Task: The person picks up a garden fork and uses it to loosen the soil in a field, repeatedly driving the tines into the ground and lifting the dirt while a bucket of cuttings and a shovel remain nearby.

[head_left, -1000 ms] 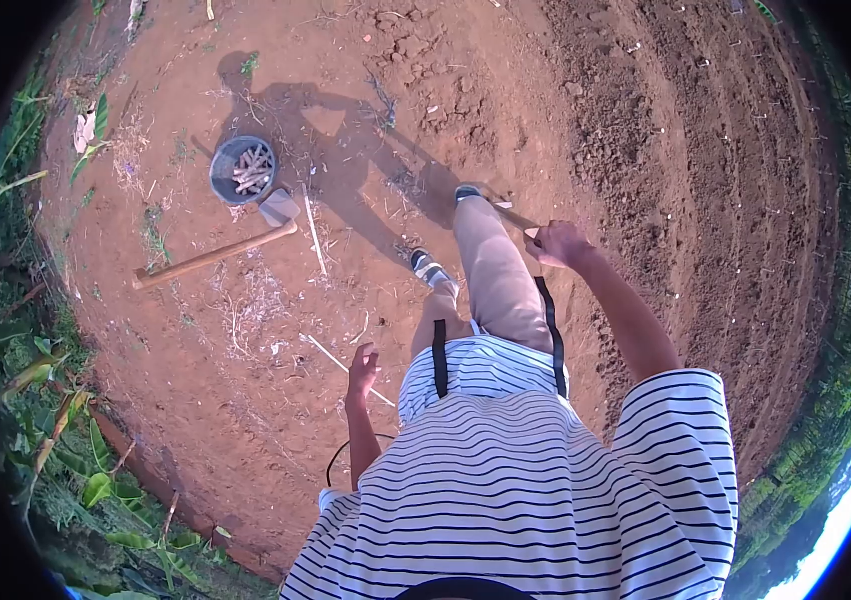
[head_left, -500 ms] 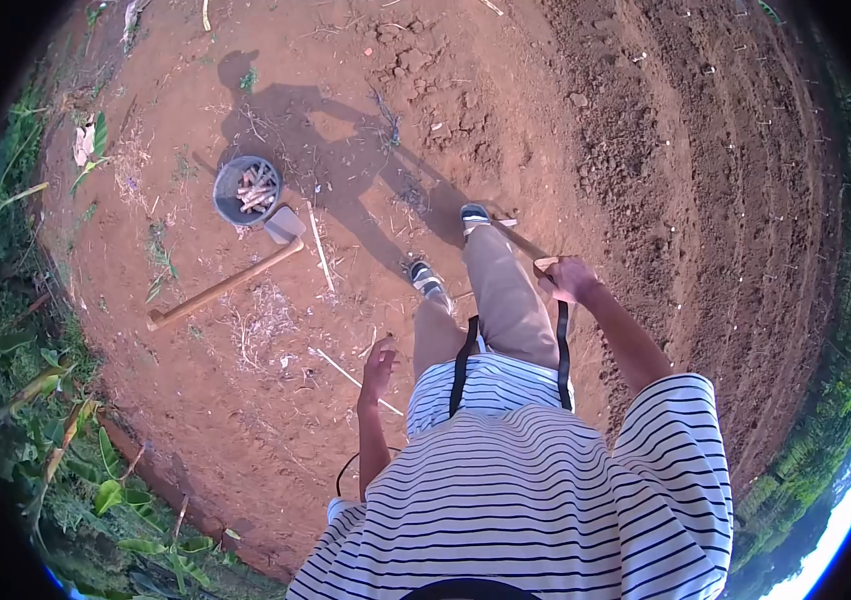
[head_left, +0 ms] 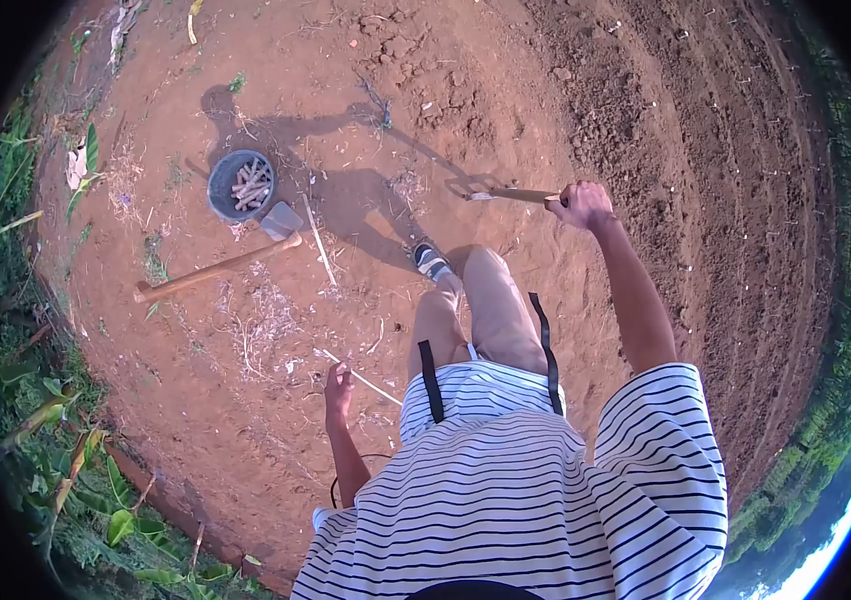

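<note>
My right hand (head_left: pixel 583 205) is closed round the handle of a wooden-handled tool (head_left: pixel 526 194), held out in front on the right. Its pale far end points left over the soil; the exact shape of its head is too small to make out. My left hand (head_left: pixel 339 393) hangs low on the left with loosely bent fingers, apparently holding nothing. Near it in the view, a thin pale stick (head_left: pixel 371 383) lies on the ground.
A dark bucket (head_left: pixel 216 196) with cut stem pieces (head_left: pixel 252 187) stands ahead on the left. A hoe (head_left: pixel 221 267) lies beside it. Furrowed soil (head_left: pixel 736 200) runs along the right; green plants (head_left: pixel 116 500) line the left edge.
My right hand has moved forward, and the tool has swung up from beside my leg to nearly level. My left hand has shifted left and back. My right foot has gone from view.
</note>
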The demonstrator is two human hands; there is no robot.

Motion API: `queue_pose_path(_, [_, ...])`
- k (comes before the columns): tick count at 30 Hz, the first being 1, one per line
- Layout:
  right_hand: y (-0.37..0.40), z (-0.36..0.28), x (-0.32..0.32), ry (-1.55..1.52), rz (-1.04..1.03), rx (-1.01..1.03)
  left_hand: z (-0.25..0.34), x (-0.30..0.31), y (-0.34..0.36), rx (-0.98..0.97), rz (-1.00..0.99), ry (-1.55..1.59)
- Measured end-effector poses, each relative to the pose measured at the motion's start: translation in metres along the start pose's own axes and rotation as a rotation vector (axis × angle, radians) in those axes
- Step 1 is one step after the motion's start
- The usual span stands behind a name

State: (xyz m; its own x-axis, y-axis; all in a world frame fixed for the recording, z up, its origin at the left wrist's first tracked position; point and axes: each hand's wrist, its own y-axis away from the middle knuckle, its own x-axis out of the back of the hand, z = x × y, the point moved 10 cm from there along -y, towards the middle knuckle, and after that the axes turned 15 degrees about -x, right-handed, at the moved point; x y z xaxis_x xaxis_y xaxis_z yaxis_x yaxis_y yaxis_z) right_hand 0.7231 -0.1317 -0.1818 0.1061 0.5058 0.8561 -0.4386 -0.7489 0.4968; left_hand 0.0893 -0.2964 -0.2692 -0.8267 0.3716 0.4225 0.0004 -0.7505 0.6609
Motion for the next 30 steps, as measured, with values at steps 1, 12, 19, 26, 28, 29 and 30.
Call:
queue_pose_path(1, [0.001,0.002,-0.006,0.003,0.007,0.006,-0.009,-0.004,0.008,0.012,-0.022,-0.036])
queue_pose_path(12, [0.177,0.052,-0.149,-0.401,0.288,0.147,-0.045,-0.125,0.08,0.076,-0.128,0.006])
queue_pose_path(19, [0.252,0.118,-0.457,0.099,-0.58,0.072,-0.088,-0.172,0.145,-0.047,-0.149,-0.062])
queue_pose_path(26, [0.238,0.133,-0.443,0.093,-0.628,0.106,-0.165,-0.189,0.222,0.141,-0.035,0.01])
queue_pose_path(28, [0.224,0.128,-0.42,0.092,-0.624,0.181,-0.153,-0.204,0.232,0.131,0.013,0.043])
queue_pose_path(29, [0.217,0.126,-0.408,0.083,-0.605,0.203,-0.151,-0.211,0.243,0.146,0.047,0.068])
queue_pose_path(30, [0.211,0.124,-0.391,0.078,-0.588,0.228,-0.151,-0.219,0.247,0.093,0.084,0.105])
